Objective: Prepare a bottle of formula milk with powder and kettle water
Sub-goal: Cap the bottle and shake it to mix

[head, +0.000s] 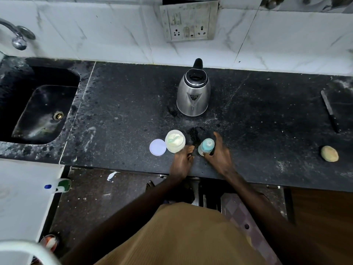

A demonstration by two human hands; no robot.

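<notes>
A baby bottle [206, 146] with a teal cap stands near the front edge of the black counter [124, 119]. My right hand [219, 155] is wrapped around it from the right. Left of the bottle stands an open jar of pale formula powder [175, 140] with a greenish scoop lying inside. Its round white lid [157, 147] lies flat beside it on the left. My left hand [182, 159] rests at the jar's near side, fingers curled, touching its lower edge. A steel electric kettle [193, 92] with a black handle stands behind them, lid shut.
A black sink [38, 111] with a tap [18, 35] lies at the far left. A knife [330, 111] and a round tan object [329, 153] sit at the right of the counter. A wall socket panel [189, 22] is above the kettle.
</notes>
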